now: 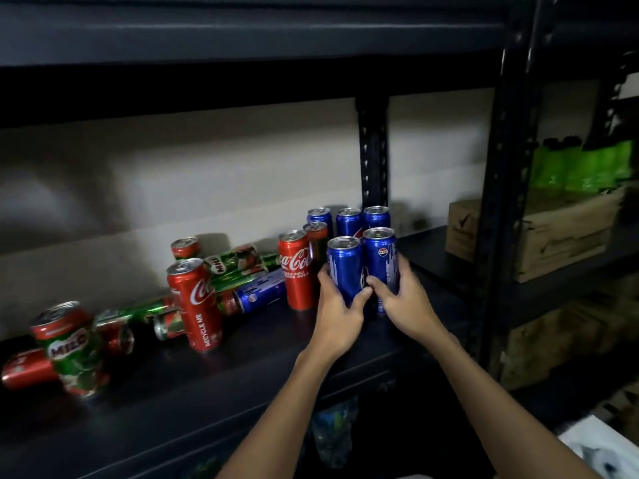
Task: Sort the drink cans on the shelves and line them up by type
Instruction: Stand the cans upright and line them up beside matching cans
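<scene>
On the black metal shelf, left hand grips one upright blue Pepsi can; right hand grips its neighbouring blue Pepsi can.

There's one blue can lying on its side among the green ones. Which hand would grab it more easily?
Probably the left hand: the toppled blue can lies on its side of the shelf. The right hand would have to cross over.

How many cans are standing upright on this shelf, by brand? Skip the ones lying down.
Pepsi: 5, front two gripped by the left hand and the right hand
Coca-Cola: 2
Milo: 1
Brand unreadable: 2
Total: 10
</scene>
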